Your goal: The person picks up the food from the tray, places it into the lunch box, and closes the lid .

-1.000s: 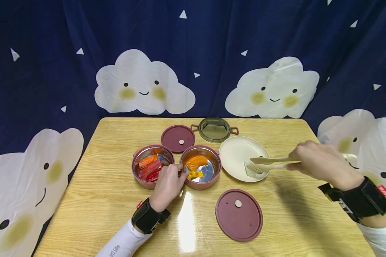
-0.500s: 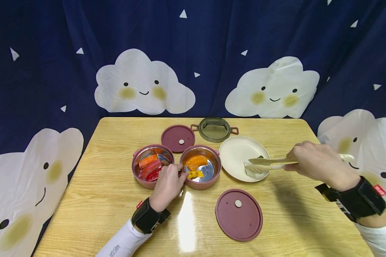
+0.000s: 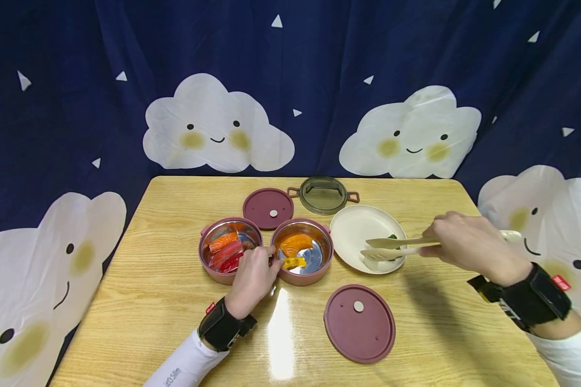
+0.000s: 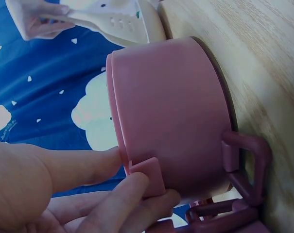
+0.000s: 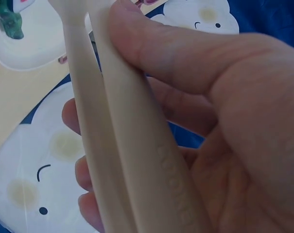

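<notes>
My left hand [image 3: 254, 279] pinches the near-left rim of a pink steel-lined pot [image 3: 302, 280], thumb on the rim and fingers at a small pink tab [image 4: 150, 177] in the left wrist view. An orange piece [image 3: 296, 244] and a yellow piece [image 3: 294, 262] lie inside. My right hand [image 3: 472, 244] grips beige tongs [image 3: 404, 242] by their arms. The tongs' tips, slightly apart, hover over the right part of a white plate [image 3: 355, 234]. A dark green piece [image 5: 9, 22] shows there; a pale piece lies partly hidden under the tips.
A second pink pot [image 3: 220, 277] with orange and red pieces stands left, partly behind my left hand. A maroon lid [image 3: 261, 204] and a dark see-through lid [image 3: 321, 200] lie behind. Another maroon lid [image 3: 360, 330] lies in front. A curtain [image 3: 314, 48] hangs behind the table.
My right hand and the tongs have moved left across the plate, farther over the pale piece. The left hand and the pots have stayed put.
</notes>
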Demonstrator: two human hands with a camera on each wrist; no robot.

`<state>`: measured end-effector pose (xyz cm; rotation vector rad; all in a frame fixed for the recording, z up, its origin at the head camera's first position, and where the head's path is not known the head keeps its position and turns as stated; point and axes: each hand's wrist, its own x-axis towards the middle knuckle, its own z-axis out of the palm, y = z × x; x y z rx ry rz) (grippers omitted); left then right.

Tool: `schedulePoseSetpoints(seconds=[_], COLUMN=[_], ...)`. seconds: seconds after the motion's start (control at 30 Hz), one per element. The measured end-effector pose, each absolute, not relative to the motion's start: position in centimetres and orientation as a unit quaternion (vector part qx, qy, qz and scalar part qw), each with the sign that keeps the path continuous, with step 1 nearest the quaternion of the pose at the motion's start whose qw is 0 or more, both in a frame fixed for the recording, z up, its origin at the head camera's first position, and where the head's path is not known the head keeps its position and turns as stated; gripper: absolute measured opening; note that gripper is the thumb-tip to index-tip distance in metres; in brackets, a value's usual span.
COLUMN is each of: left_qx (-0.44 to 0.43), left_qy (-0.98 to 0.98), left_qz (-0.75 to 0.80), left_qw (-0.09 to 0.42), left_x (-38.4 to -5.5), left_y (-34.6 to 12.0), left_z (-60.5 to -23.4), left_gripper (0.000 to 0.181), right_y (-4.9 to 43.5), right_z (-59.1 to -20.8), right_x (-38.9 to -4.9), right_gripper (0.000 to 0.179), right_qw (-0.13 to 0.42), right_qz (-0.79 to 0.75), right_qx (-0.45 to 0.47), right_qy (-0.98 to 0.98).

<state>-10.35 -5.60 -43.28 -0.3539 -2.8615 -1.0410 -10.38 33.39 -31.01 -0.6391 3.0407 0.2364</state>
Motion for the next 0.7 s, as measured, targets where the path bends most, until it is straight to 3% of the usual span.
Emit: schedulePoseSetpoints(seconds=[0.37,0.7], left_qx=[-0.120,-0.127], left_qy=[-0.933,-0.931], left_qz=[-0.336,-0.337], left_qw=[0.043,0.056], left_x=[-10.4,-10.3], left_y=[-5.5,-5.6], left_z=[-43.2,-43.3], left_gripper=[0.018,0.014], right_y=[33.5,34.2], right_z=[-30.5,-29.0], right_x=[-10.7,-11.4], right_gripper=[0.019,0.033], right_qw=[-0.020,-0.050], right_qz=[0.091,0.133], right_qx=[-0.226,-0.271], right_qy=[0.970,0.952])
